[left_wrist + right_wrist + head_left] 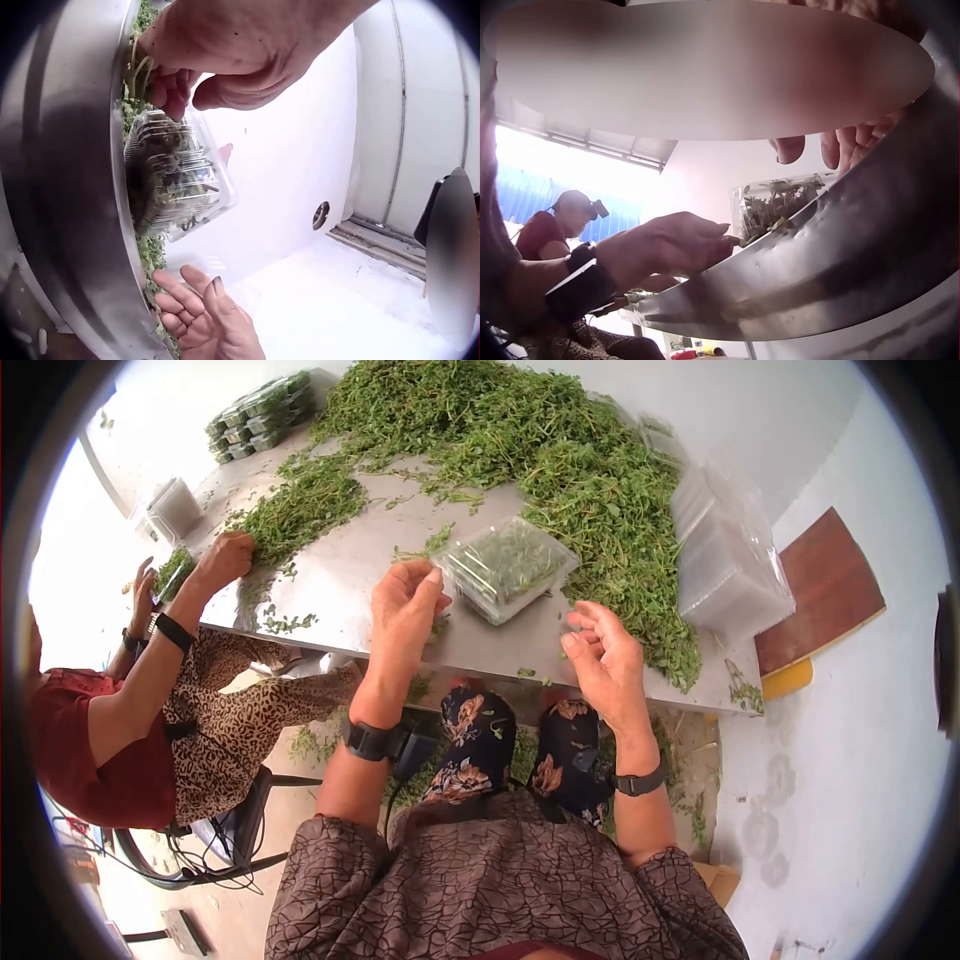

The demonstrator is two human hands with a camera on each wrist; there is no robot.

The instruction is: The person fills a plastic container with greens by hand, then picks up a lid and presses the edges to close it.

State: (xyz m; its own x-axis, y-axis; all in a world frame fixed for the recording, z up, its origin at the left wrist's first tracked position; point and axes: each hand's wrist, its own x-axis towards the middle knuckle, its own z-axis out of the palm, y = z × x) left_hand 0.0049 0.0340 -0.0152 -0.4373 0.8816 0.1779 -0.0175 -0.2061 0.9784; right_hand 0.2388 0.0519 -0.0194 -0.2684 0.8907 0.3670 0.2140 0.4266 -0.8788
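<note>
A clear plastic clamshell box [508, 568] filled with leafy green sprigs sits near the table's front edge, its lid lying over the greens. My left hand [408, 605] is at the box's left corner, fingers loosely bent; in the left wrist view a gap shows between thumb and fingers. To the right of the box, apart from it, my right hand [606, 655] has its palm turned inward and its fingers relaxed, holding nothing. In the right wrist view, the left hand's fingertips [731, 238] are right by the box [776, 206].
Loose greens [600, 490] are heaped along the back and right of the metal table [330, 575]. Stacked empty clamshells [725, 550] stand at the right, filled boxes [260, 420] at the back left. Another person [130, 730] handles greens at the left.
</note>
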